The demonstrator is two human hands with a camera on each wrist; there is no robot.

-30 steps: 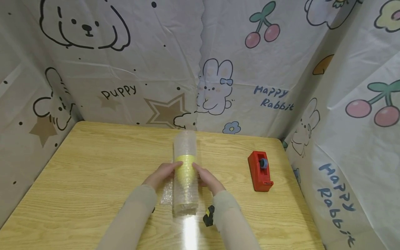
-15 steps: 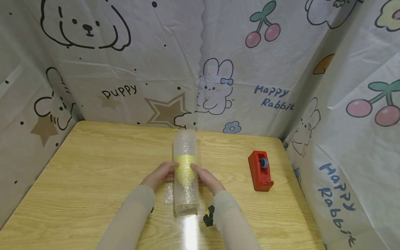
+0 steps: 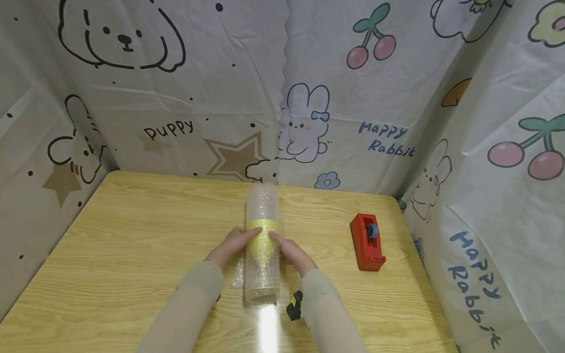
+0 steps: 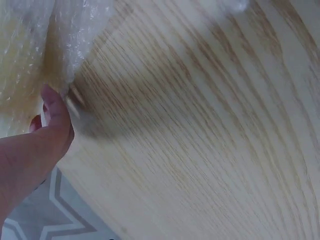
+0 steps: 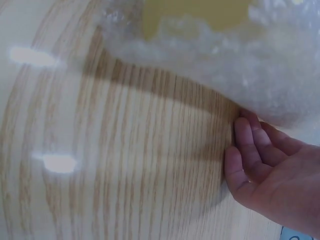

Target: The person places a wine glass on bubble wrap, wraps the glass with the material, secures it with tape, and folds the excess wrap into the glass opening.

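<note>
A roll of bubble wrap point(image 3: 262, 202) lies lengthwise on the wooden table, wound around a yellow object point(image 3: 262, 252) that narrows toward me. My left hand point(image 3: 230, 245) holds the roll's left side, thumb on top over the yellow part. On the opposite side my right hand point(image 3: 295, 255) grips it, its thumb also on top. A loose flap of the wrap point(image 3: 238, 274) sticks out at the left. In the right wrist view, curled fingers point(image 5: 245, 137) tuck in under the wrap's edge. From the left wrist, the wrap point(image 4: 82, 30) shows beside the thumb and fingers.
A red tape dispenser point(image 3: 367, 242) with a small blue roll stands to the right on the table point(image 3: 154, 215). Printed curtains point(image 3: 212, 88) hang behind the table and along both sides. A black wrist device point(image 3: 295, 305) sits at the right sleeve.
The roll has turned slightly between my hands, and less of the loose flap shows at the left. My left hand shifted outward, then back in, its thumb now farther over the top.
</note>
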